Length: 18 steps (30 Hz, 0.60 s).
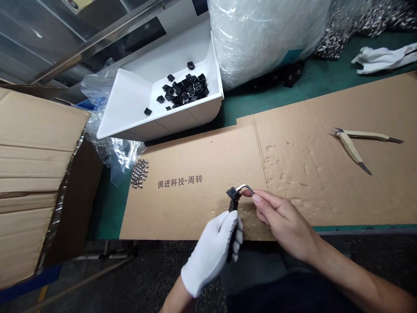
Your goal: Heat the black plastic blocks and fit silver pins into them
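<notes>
A white-gloved left hand (210, 252) closes around an upright black plastic fitting (233, 202) while a bare right hand (283, 221) pinches its bent silver metal hook (245, 188), both above a flat tan cardboard sheet (293, 174), cream-handled steel pliers (355, 141) lying well apart.

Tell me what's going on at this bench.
A person is working over a cardboard sheet. Their white-gloved left hand grips a black part, while their bare right hand pinches the bent metal wire at its end. Beyond sits a white tray of black pieces. Small metal pieces lie beside the cardboard, and cream-handled pliers lie on it.
</notes>
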Tool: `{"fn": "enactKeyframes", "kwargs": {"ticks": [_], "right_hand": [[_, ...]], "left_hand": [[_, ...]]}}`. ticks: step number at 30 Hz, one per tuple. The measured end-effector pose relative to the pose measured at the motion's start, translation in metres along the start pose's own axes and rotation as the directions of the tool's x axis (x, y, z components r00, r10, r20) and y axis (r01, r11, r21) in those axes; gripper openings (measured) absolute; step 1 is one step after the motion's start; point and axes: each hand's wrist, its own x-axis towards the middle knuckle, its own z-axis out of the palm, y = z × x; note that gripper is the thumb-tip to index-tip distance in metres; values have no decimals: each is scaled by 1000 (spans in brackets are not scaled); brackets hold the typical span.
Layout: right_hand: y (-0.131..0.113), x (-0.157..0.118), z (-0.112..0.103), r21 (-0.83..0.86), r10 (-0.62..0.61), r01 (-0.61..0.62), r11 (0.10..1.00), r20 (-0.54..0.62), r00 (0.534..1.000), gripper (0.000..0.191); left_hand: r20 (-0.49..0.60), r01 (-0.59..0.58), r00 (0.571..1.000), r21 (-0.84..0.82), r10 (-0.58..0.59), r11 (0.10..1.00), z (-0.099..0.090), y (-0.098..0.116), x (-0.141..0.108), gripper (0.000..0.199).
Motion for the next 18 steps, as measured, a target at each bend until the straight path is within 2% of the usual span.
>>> {"fn": "enactKeyframes", "kwargs": {"ticks": [3, 6, 10, 14, 18], "right_hand": [[-1, 9, -1, 250, 184, -196, 948, 72, 980, 47], [-3, 15, -2, 320, 240, -260, 911, 101, 966, 48], [-3, 16, -5, 292, 226, -242, 926, 88, 970, 47], [1, 13, -8, 195, 153, -157, 968, 37, 988, 44], [4, 11, -7, 75, 53, -53, 996, 7, 999, 42]], "left_hand": [[130, 31, 992, -199, -5, 980, -2, 5, 2, 35], [280, 113, 960, -442, 17, 890, -3, 6, 4, 29], [430, 211, 899, -595, 85, 776, -6, 1, 4, 39], [530, 280, 837, -625, 134, 729, -10, -2, 2, 40], [591, 348, 795, -632, 139, 693, -10, 3, -2, 43]]}}
